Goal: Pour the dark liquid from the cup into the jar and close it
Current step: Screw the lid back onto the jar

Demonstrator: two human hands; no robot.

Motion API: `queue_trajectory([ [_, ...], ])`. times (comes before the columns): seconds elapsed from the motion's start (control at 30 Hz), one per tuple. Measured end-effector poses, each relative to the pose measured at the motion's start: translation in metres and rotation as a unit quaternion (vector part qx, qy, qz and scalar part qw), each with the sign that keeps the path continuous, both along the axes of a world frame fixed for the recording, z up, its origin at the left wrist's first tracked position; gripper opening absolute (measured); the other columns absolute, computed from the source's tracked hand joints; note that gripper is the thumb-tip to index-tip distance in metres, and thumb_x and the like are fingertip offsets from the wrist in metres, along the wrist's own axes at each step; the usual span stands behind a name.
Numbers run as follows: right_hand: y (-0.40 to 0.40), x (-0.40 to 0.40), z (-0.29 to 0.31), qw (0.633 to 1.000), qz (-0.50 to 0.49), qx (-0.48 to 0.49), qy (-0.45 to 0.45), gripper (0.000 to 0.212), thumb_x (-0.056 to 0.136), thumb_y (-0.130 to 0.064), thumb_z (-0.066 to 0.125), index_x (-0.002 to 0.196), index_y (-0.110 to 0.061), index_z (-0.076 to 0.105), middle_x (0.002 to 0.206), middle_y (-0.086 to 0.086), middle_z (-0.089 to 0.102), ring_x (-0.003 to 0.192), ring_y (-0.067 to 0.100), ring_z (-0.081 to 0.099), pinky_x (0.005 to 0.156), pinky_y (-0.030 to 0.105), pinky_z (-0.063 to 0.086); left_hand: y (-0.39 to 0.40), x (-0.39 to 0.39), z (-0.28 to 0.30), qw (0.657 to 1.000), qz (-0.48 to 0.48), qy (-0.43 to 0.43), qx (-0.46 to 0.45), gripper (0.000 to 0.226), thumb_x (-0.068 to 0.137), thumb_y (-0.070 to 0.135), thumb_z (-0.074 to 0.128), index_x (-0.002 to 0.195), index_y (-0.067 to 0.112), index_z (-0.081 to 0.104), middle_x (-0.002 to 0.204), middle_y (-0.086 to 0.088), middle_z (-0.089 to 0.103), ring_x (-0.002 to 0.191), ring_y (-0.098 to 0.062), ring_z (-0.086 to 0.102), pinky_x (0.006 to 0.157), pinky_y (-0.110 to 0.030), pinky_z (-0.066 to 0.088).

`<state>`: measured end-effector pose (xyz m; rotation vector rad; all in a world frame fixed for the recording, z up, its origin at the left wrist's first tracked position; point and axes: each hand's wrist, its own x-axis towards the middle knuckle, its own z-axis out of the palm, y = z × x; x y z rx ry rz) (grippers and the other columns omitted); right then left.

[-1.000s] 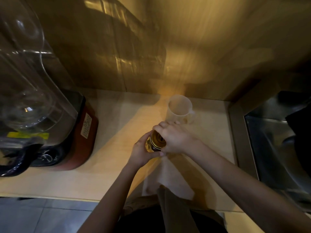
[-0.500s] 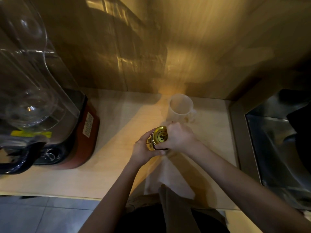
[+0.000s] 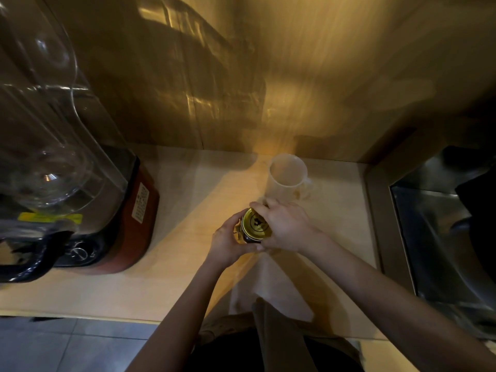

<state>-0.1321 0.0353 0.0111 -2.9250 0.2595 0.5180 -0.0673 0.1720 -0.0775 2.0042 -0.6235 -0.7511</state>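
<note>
A small jar (image 3: 243, 236) with dark contents sits at the middle of the wooden counter (image 3: 188, 205), tilted slightly toward me. A gold lid (image 3: 256, 222) with a dark emblem is on top of it. My left hand (image 3: 228, 242) wraps around the jar's body from the left. My right hand (image 3: 284, 224) grips the lid's rim from the right, its fingers curled over the far edge. Just behind the hands, a white plastic cup (image 3: 287, 175) with a handle stands upright; it looks empty inside.
A blender with a red base (image 3: 134, 218) and clear jug (image 3: 48, 146) fills the left side. A steel sink (image 3: 440, 237) lies to the right. A white cloth (image 3: 268, 285) lies on the counter under my arms. A wooden wall backs the counter.
My right hand has turned on the lid: its fingers covered the lid's top a second ago, and the gold face now shows. The jar stays in place in my left hand.
</note>
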Motion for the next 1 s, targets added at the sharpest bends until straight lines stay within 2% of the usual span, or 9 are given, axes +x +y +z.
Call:
queue_trajectory([
  [0.1, -0.007, 0.004, 0.006, 0.998, -0.034, 0.054, -0.004, 0.078, 0.067, -0.043, 0.075, 0.133, -0.022, 0.039, 0.122, 0.005, 0.051, 0.109, 0.026, 0.054, 0.087, 0.039, 0.050, -0.001, 0.000, 0.001, 1.000, -0.005, 0.003, 0.005, 0.091, 0.051, 0.040, 0.084, 0.131, 0.026, 0.043, 0.130, -0.002, 0.057, 0.119, -0.020, 0.051, 0.101, -0.039, 0.043],
  [0.2, -0.012, 0.006, 0.008, 0.997, -0.043, 0.061, 0.007, 0.073, 0.066, -0.043, 0.075, 0.128, -0.019, 0.045, 0.118, 0.006, 0.056, 0.105, 0.026, 0.057, 0.084, 0.039, 0.052, -0.001, 0.000, 0.000, 1.000, -0.004, 0.006, 0.008, 0.093, 0.047, 0.049, 0.080, 0.129, 0.029, 0.043, 0.130, -0.001, 0.057, 0.119, -0.019, 0.052, 0.100, -0.040, 0.044],
  [0.53, 0.007, 0.007, 0.002, 0.998, -0.063, 0.013, -0.014, 0.076, 0.062, -0.042, 0.080, 0.122, -0.009, 0.045, 0.118, 0.009, 0.052, 0.105, 0.028, 0.056, 0.081, 0.037, 0.050, -0.001, 0.000, -0.001, 1.000, -0.002, 0.005, 0.005, 0.091, 0.050, 0.038, 0.085, 0.130, 0.027, 0.044, 0.126, -0.001, 0.059, 0.115, -0.019, 0.054, 0.096, -0.035, 0.046],
  [0.73, 0.012, 0.007, 0.002, 0.995, -0.089, -0.003, -0.034, 0.073, 0.065, -0.048, 0.075, 0.118, -0.006, 0.046, 0.112, 0.011, 0.058, 0.099, 0.028, 0.060, 0.075, 0.032, 0.048, -0.001, 0.000, -0.002, 1.000, -0.004, 0.005, 0.017, 0.100, 0.040, 0.058, 0.074, 0.130, 0.029, 0.043, 0.127, 0.000, 0.059, 0.115, -0.019, 0.054, 0.097, -0.040, 0.046],
  [1.0, 0.012, 0.001, 0.008, 0.992, -0.124, -0.019, -0.021, 0.078, 0.072, -0.068, 0.060, 0.113, -0.003, 0.049, 0.106, 0.010, 0.064, 0.100, 0.029, 0.062, 0.076, 0.034, 0.047, -0.001, 0.001, -0.001, 0.999, 0.004, 0.020, 0.025, 0.097, 0.038, 0.061, 0.074, 0.127, 0.037, 0.043, 0.127, 0.004, 0.059, 0.118, -0.019, 0.053, 0.100, -0.045, 0.043],
])
